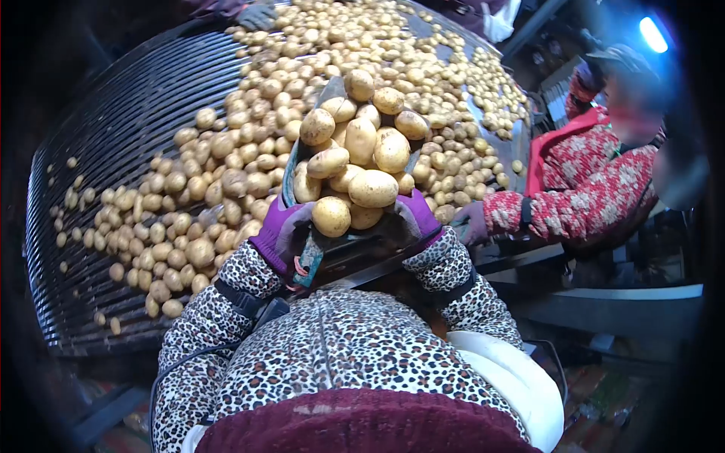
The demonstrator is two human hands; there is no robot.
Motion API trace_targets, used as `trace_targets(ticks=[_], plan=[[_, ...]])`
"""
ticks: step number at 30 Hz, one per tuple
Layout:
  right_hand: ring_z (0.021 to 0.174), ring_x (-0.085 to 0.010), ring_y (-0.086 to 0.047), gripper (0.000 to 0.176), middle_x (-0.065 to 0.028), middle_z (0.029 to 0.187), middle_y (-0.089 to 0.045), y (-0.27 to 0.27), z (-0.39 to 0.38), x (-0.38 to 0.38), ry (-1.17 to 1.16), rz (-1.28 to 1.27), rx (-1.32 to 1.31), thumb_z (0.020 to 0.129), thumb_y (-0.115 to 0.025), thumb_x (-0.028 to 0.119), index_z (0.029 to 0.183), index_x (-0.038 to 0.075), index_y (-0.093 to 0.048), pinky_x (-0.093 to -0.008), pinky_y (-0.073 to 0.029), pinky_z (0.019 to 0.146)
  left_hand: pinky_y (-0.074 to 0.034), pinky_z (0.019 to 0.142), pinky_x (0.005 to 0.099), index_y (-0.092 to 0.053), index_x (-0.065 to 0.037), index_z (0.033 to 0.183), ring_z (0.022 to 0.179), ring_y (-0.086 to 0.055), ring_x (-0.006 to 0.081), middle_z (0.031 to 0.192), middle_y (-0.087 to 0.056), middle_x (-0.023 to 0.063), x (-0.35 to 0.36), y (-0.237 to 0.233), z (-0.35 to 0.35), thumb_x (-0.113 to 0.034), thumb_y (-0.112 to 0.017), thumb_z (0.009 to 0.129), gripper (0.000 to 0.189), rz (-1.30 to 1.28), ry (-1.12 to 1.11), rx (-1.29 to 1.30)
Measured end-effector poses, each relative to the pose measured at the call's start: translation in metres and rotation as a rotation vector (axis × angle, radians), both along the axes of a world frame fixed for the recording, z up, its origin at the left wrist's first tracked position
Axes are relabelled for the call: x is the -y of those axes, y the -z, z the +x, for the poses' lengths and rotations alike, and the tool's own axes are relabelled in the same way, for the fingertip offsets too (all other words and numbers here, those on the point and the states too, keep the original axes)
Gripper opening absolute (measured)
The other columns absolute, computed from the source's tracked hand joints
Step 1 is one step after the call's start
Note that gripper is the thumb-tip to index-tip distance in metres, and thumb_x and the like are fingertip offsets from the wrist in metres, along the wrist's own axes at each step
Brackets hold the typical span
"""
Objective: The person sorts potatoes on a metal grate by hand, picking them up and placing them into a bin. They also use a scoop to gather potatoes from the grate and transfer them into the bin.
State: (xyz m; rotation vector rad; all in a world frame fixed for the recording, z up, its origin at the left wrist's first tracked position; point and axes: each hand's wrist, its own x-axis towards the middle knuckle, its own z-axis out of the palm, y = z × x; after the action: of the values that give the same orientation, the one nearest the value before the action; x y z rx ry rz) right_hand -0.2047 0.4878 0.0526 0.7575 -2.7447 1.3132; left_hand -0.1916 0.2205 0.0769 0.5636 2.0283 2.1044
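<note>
A dark container with a blue-green edge (289,181) is heaped with large potatoes (361,141) in front of my chest. My left hand (281,230), in a purple and grey glove, is closed on its near left side, beside a potato at the front. On the near right side, my right hand (418,219) in a matching glove holds the container too. The fingers of both hands are partly hidden by the container and potatoes. Loose potatoes (200,253) lie around and beyond it.
A slatted metal sorting table (143,98) spreads to the left and ahead, with many potatoes on it. At the right, a co-worker in a red flowered jacket (578,162) reaches a gloved hand (472,223) near my right arm. Another gloved hand (257,16) shows at the far edge.
</note>
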Motion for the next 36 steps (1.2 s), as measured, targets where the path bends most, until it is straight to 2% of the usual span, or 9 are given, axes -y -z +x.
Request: trace_targets(ticks=[1, 3, 6, 9, 18, 20, 21, 28, 36], plan=[[0.098, -0.0213, -0.062, 0.027, -0.0105, 0.109, -0.064, -0.015, 0.001, -0.005, 0.023, -0.217, 0.102, 0.085, -0.062, 0.013, 0.111, 0.004, -0.063, -0.0343, -0.051, 0.087, -0.050, 0.090, 0.0313, -0.046, -0.001, 0.132, 0.106, -0.061, 0.0164, 0.119, -0.061, 0.0087, -0.015, -0.004, -0.006, -0.015, -0.068, 0.084, 0.055, 0.212, -0.026, 0.227], [0.110, -0.0357, -0.059, 0.049, -0.0143, 0.116, -0.064, -0.061, -0.002, -0.015, 0.000, 0.074, -0.062, 0.071, -0.071, 0.009, 0.119, 0.009, -0.062, -0.0423, -0.048, 0.093, -0.047, 0.096, 0.0331, -0.037, -0.001, 0.141, 0.116, -0.055, 0.0182, 0.130, -0.054, 0.0112, -0.028, -0.007, -0.016, -0.018, -0.067, 0.085, 0.066, 0.278, 0.000, 0.293], [0.108, -0.0370, -0.060, 0.047, -0.0151, 0.112, -0.064, -0.063, -0.011, -0.046, 0.081, 0.128, -0.150, 0.069, -0.071, 0.009, 0.115, 0.009, -0.063, -0.0423, -0.049, 0.091, -0.042, 0.104, 0.0391, -0.020, -0.004, 0.150, 0.126, -0.048, 0.0231, 0.145, -0.039, 0.0175, -0.017, -0.024, -0.012, -0.023, -0.066, 0.089, 0.079, 0.386, 0.040, 0.650], [0.102, -0.0386, -0.060, 0.046, -0.0168, 0.107, -0.065, -0.046, -0.028, -0.093, 0.128, 0.278, -0.219, 0.069, -0.073, 0.014, 0.113, 0.007, -0.063, -0.0433, -0.049, 0.086, -0.045, 0.102, 0.0425, -0.017, -0.004, 0.151, 0.117, -0.056, 0.0316, 0.145, -0.036, 0.0261, 0.009, -0.014, -0.007, -0.028, -0.066, 0.089, 0.083, 0.209, -0.004, 0.612], [0.083, -0.0436, -0.060, 0.033, -0.0212, 0.086, -0.062, 0.001, -0.057, -0.170, 0.590, 0.606, -0.350, 0.076, -0.065, 0.007, 0.108, 0.001, -0.058, -0.0458, -0.050, 0.075, -0.047, 0.098, 0.0401, -0.030, 0.002, 0.145, 0.117, -0.057, 0.0326, 0.136, -0.047, 0.0260, 0.054, -0.051, 0.025, -0.039, -0.062, 0.088, 0.077, 0.111, -0.230, 0.514], [0.084, -0.0435, -0.059, 0.034, -0.0212, 0.088, -0.061, 0.015, -0.066, -0.193, 0.714, 0.654, -0.302, 0.076, -0.065, 0.008, 0.109, 0.002, -0.057, -0.0459, -0.050, 0.076, -0.047, 0.098, 0.0401, -0.030, 0.002, 0.145, 0.116, -0.057, 0.0327, 0.137, -0.046, 0.0260, 0.059, -0.051, 0.028, -0.040, -0.062, 0.088, 0.077, 0.089, -0.258, 0.502], [0.085, -0.0434, -0.059, 0.035, -0.0212, 0.089, -0.061, 0.020, -0.070, -0.202, 0.772, 0.662, -0.265, 0.077, -0.065, 0.008, 0.110, 0.002, -0.057, -0.0460, -0.050, 0.077, -0.048, 0.098, 0.0389, -0.032, -0.001, 0.146, 0.117, -0.058, 0.0301, 0.137, -0.047, 0.0236, 0.064, -0.049, 0.031, -0.027, -0.061, 0.090, 0.068, 0.139, -0.251, 0.507], [0.091, -0.0430, -0.057, 0.038, -0.0212, 0.099, -0.057, 0.036, -0.084, -0.224, 1.025, 0.529, -0.006, 0.078, -0.065, 0.011, 0.114, 0.003, -0.054, -0.0464, -0.050, 0.079, -0.048, 0.097, 0.0374, -0.032, 0.002, 0.144, 0.117, -0.057, 0.0304, 0.137, -0.047, 0.0238, 0.092, -0.040, 0.051, -0.042, -0.066, 0.086, 0.081, 0.078, -0.518, 0.467], [0.098, -0.0425, -0.055, 0.042, -0.0212, 0.109, -0.053, 0.043, -0.089, -0.227, 1.088, 0.388, 0.118, 0.081, -0.065, 0.014, 0.120, 0.005, -0.051, -0.0470, -0.050, 0.083, -0.048, 0.098, 0.0371, -0.030, 0.002, 0.145, 0.119, -0.056, 0.0310, 0.141, -0.045, 0.0215, 0.102, -0.029, 0.068, -0.051, -0.063, 0.087, 0.086, 0.049, -0.571, 0.421]])
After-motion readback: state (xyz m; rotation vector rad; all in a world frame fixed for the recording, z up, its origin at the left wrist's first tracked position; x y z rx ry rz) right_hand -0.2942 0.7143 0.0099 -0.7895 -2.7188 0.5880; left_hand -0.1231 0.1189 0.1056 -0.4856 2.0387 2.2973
